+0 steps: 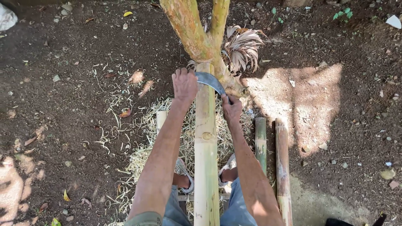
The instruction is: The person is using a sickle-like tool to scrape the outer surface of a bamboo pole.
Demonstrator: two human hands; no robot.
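We hold a curved blade (pixel 210 82) across the far end of a thick bamboo pole (pixel 206 146), which leans against the tree trunk (pixel 197 33). Our left hand (pixel 184 85) is closed on the blade's tip end left of the pole, our right hand (pixel 231 109) closed on its handle to the right. Two thinner bamboo pieces (pixel 272 155) lie on the ground right of the pole, shavings (pixel 142 155) around it.

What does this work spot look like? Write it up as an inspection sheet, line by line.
Surface: bare dark soil, part shade, part sun.
Job's things: pale bamboo pole leaning on the tree trunk; curved blade lying across its top end.
Clutter: bamboo shavings, dry leaves, small stones.
Hands: left hand grips one end of the blade, right hand the other.
Cables: nothing seen.
Surroundings: two more bamboo poles on the ground at right; dried palm frond by the trunk.
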